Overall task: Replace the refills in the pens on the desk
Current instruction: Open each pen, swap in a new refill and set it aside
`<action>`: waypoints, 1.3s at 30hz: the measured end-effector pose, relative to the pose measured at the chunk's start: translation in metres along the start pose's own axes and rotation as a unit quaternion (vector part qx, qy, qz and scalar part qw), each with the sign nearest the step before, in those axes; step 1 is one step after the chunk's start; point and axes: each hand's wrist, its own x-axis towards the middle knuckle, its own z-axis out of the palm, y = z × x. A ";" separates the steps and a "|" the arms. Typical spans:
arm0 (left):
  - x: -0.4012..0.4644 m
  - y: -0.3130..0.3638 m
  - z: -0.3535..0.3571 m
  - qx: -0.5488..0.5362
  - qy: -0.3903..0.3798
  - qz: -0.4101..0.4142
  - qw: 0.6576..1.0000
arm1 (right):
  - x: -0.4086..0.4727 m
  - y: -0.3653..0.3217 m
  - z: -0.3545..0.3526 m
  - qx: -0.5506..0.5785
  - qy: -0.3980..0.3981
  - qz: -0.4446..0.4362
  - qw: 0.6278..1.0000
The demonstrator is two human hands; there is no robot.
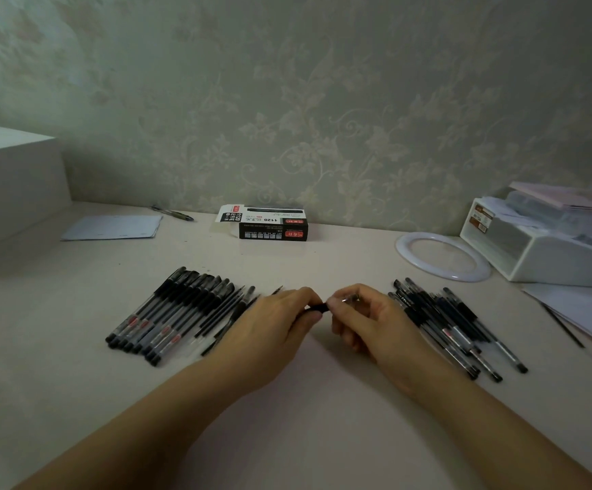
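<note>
At the centre of the pale worktop (298, 401), left hand (273, 323) and right hand (361, 313) pinch one black pen (317, 307) between closed fingers, possibly its grip section. Pen rows lie at nine (177, 313) and three o'clock (453, 323).

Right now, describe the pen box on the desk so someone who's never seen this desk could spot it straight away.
Look along the back edge of the desk, where it meets the patterned wall. The pen box lies there on its side, roughly centred, behind both pen piles. It is the only black-and-white printed carton, with a red label and the number 1120.
</note>
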 end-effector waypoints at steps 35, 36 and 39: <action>-0.002 -0.003 -0.005 0.064 0.002 -0.051 0.997 | 0.007 0.019 -0.019 -0.330 0.113 -0.115 0.930; -0.003 -0.004 -0.006 0.066 -0.003 -0.049 0.997 | 0.007 0.019 -0.018 -0.329 0.118 -0.118 0.930; -0.002 -0.005 -0.007 0.080 -0.004 -0.036 0.996 | 0.007 0.017 -0.016 -0.310 0.132 -0.143 0.931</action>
